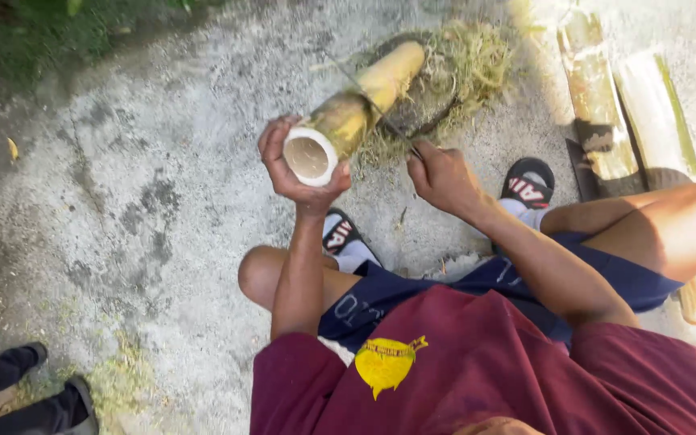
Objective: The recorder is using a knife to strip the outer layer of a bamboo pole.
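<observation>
Your left hand (pixel 296 165) is wrapped around the open near end of the bamboo (pixel 356 109), fingers curled over the rim and closed on it. The far end rests on a dark block (pixel 428 101) in a heap of shavings (pixel 473 60); the tube tilts up toward you.

Your right hand (pixel 441 173) is closed on the handle of a thin blade (pixel 368 101), which lies across the tube's middle, edge on the skin.

Handling, as I judge it:
- Bamboo is stiff and hollow, so light for its bulk. It won't flex under the blade.
- The skin looks smooth and waxy, likely slick. The round section will want to roll on the block.
- Thin wall at the cut end could split if squeezed hard or levered.
- Your hold at the rim is sound: it stops rotation and sits behind the blade.

Split bamboo slabs (pixel 606 105) lie on the concrete (pixel 163 201) to your right. Another person's shoes (pixel 50 395) are at lower left, well apart.
</observation>
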